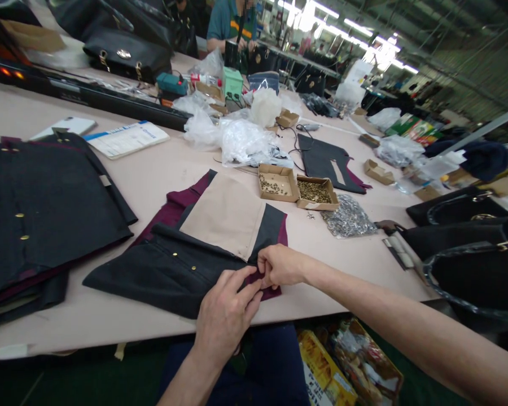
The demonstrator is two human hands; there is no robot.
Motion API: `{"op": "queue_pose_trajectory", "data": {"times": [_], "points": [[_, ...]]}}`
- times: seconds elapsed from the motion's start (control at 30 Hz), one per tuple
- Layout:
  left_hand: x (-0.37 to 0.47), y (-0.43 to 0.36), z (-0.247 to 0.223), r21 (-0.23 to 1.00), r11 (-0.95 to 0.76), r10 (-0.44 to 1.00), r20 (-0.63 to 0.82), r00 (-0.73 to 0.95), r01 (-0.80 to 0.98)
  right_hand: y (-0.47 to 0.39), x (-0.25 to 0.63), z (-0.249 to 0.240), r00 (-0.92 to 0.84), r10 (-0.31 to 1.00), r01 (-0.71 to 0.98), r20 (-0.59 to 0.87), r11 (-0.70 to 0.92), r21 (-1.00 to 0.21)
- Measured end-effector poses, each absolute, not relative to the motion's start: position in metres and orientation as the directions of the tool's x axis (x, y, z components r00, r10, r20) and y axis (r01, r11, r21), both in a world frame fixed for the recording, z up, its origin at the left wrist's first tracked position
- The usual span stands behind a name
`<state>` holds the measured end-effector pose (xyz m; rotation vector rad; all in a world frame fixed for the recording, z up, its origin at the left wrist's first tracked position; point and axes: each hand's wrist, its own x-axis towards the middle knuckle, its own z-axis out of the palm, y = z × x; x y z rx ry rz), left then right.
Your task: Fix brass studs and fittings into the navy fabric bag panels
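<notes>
A black leather-like panel (165, 270) with maroon lining (169, 208) and a beige patch (226, 214) lies at the table's front edge. Two small gold studs show on its folded black part. My left hand (228, 307) rests on the panel's right end, fingers closed around the black and maroon edge. Against its fingertips, my right hand (279, 266) is pinched at the same edge; anything small between its fingers is hidden. Beyond the panel stand a cardboard box (278, 169) with a few brass pieces and another box (336, 198) with many.
Stacked black panels (46, 208) lie at left. A bag of metal pieces (349, 217) and black handbags (469, 265) are at right. Plastic bags (248, 138) and a booklet (129, 139) lie farther back. A person (231, 28) is across the table.
</notes>
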<state>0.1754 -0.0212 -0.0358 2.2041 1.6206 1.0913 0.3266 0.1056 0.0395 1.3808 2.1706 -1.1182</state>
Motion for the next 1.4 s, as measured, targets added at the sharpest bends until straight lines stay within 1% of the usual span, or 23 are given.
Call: {"op": "queue_pose_trajectory", "data": {"times": [0.03, 0.07, 0.1, 0.17, 0.23, 0.3, 0.33, 0.43, 0.6, 0.8, 0.87, 0.93, 1.0, 1.13, 1.2, 1.27, 1.4], "points": [[0.175, -0.021, -0.036, 0.553, -0.378, 0.889, 0.44, 0.125, 0.743, 0.108, 0.328, 0.038, -0.478, 0.607, 0.869, -0.635, 0.219, -0.445], [0.175, -0.021, -0.035, 0.558, -0.375, 0.891, 0.438, 0.121, 0.74, 0.11, 0.332, 0.036, -0.496, 0.592, 0.855, -0.635, 0.205, -0.477], [0.175, -0.021, -0.035, 0.564, -0.372, 0.892, 0.436, 0.117, 0.737, 0.112, 0.337, 0.033, -0.526, 0.564, 0.828, -0.636, 0.168, -0.535], [0.175, -0.021, -0.036, 0.573, -0.371, 0.893, 0.437, 0.11, 0.73, 0.116, 0.351, 0.028, -0.61, 0.491, 0.726, -0.622, 0.033, -0.687], [0.175, -0.021, -0.036, 0.577, -0.373, 0.889, 0.446, 0.102, 0.727, 0.116, 0.367, 0.022, -0.687, 0.434, 0.583, -0.583, -0.148, -0.799], [0.175, -0.021, -0.038, 0.576, -0.376, 0.885, 0.456, 0.096, 0.726, 0.114, 0.382, 0.016, -0.729, 0.424, 0.449, -0.537, -0.296, -0.843], [0.175, -0.021, -0.039, 0.574, -0.379, 0.882, 0.461, 0.096, 0.725, 0.113, 0.388, 0.013, -0.742, 0.429, 0.395, -0.515, -0.341, -0.853], [0.175, -0.021, -0.039, 0.565, -0.391, 0.873, 0.478, 0.098, 0.727, 0.108, 0.398, 0.007, -0.76, 0.46, 0.295, -0.46, -0.387, -0.874], [0.179, -0.024, -0.038, 0.536, -0.38, 0.872, 0.48, 0.098, 0.754, 0.103, 0.401, -0.002, -0.757, 0.526, 0.214, -0.388, -0.361, -0.907], [0.187, -0.029, -0.035, 0.458, -0.34, 0.876, 0.473, 0.098, 0.822, 0.095, 0.403, -0.01, -0.704, 0.634, 0.164, -0.318, -0.29, -0.943], [0.188, -0.029, -0.034, 0.445, -0.334, 0.879, 0.466, 0.104, 0.831, 0.089, 0.402, -0.012, -0.676, 0.689, 0.144, -0.262, -0.225, -0.964], [0.188, -0.029, -0.033, 0.44, -0.329, 0.883, 0.457, 0.107, 0.836, 0.082, 0.401, -0.014, -0.646, 0.74, 0.145, -0.188, -0.123, -0.982], [0.187, -0.029, -0.033, 0.444, -0.323, 0.887, 0.449, 0.105, 0.836, 0.075, 0.4, -0.015, -0.615, 0.78, 0.17, -0.119, -0.017, -0.985], [0.189, -0.031, -0.031, 0.441, -0.32, 0.889, 0.445, 0.105, 0.838, 0.062, 0.397, -0.018, -0.553, 0.833, 0.229, -0.014, 0.136, -0.964], [0.191, -0.032, -0.029, 0.414, -0.329, 0.88, 0.46, 0.117, 0.849, 0.057, 0.397, -0.019, -0.537, 0.842, 0.261, 0.048, 0.22, -0.94], [0.192, -0.033, -0.027, 0.368, -0.339, 0.859, 0.496, 0.126, 0.866, 0.054, 0.396, -0.018, -0.536, 0.84, 0.275, 0.085, 0.268, -0.923], [0.186, -0.027, -0.034, 0.25, -0.376, 0.771, 0.619, 0.151, 0.893, 0.066, 0.396, -0.012, -0.525, 0.847, 0.206, 0.08, 0.218, -0.954]]}}
